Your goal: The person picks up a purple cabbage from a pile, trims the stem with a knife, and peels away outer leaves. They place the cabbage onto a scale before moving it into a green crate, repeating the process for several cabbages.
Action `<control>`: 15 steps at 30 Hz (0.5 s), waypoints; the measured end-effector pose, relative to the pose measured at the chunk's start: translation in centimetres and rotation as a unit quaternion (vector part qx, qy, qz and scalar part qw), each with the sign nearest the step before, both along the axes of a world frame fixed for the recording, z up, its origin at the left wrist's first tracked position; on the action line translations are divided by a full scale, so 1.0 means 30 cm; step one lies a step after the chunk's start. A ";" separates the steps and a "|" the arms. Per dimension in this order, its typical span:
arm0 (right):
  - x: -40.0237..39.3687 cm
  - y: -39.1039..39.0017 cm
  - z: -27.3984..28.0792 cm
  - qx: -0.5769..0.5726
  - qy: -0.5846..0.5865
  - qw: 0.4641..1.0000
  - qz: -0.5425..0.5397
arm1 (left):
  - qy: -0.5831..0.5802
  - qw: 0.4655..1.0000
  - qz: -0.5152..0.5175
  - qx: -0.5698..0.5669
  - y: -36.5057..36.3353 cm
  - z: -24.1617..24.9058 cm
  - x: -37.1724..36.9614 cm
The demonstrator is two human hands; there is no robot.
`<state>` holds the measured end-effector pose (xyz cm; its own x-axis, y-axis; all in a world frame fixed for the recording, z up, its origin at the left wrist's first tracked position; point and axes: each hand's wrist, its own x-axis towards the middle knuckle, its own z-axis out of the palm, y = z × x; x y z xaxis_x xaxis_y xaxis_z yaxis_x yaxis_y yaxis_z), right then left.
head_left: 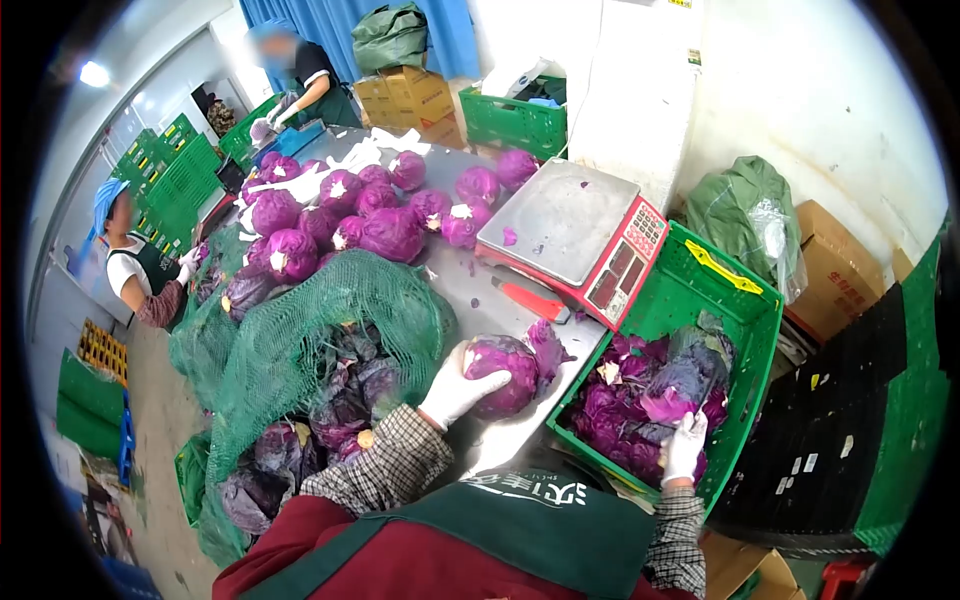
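My left hand point(465, 388) is wrapped round a red cabbage point(503, 378) on the metal table's near edge. A loose purple leaf point(548, 350) stands out at the cabbage's right side. Over the green crate point(745, 325), my right hand point(685, 448) has its fingers closed at a purple cabbage leaf point(668, 405); its fingertips are partly hidden. Beneath it the crate holds a heap of torn outer leaves point(620, 420). Both hands wear white gloves. An orange-red knife point(532, 299) lies beyond the held cabbage, in front of the red scale point(610, 265).
Several trimmed red cabbages point(390, 235) lie across the table. A green mesh sack point(320, 300) with dark, untrimmed cabbages point(350, 390) fills its left side. Two co-workers in blue caps stand at the far and left sides. Black crates point(835, 430) stand at the right.
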<state>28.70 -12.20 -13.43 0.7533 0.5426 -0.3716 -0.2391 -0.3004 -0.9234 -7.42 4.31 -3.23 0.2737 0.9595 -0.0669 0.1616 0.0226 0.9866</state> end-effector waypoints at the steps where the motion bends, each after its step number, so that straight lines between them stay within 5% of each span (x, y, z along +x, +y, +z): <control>1: -0.021 0.010 0.053 0.031 -0.079 0.996 0.039 | 0.056 0.997 -0.038 0.043 0.010 0.041 0.024; 2: -0.055 0.029 0.099 0.028 -0.143 0.984 0.103 | 0.282 0.955 -0.041 0.083 -0.006 0.103 0.047; 4: -0.137 0.073 0.221 0.038 -0.276 0.937 0.209 | 0.345 0.920 -0.109 0.150 -0.024 0.141 0.109; 5: -0.201 0.113 0.255 0.089 -0.235 0.934 0.253 | 0.387 0.898 -0.133 0.162 -0.029 0.147 0.133; 7: -0.329 0.190 0.324 0.179 -0.132 0.914 0.339 | 0.397 0.886 -0.165 0.174 -0.047 0.188 0.165; 10: -0.397 0.248 0.413 0.138 -0.255 0.855 0.430 | 0.418 0.861 -0.190 0.216 -0.069 0.182 0.161; 11: -0.392 0.270 0.400 0.176 -0.377 0.798 0.436 | 0.423 0.860 -0.189 0.215 -0.079 0.188 0.160; 15: -0.369 0.265 0.373 0.155 -0.417 0.771 0.456 | 0.426 0.858 -0.190 0.213 -0.101 0.193 0.159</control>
<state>17.64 -4.27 -2.25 -0.0864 0.9536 0.2883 0.6562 0.2722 -0.7037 -2.66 1.28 2.58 0.5983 0.7989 -0.0626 0.7446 -0.5253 0.4118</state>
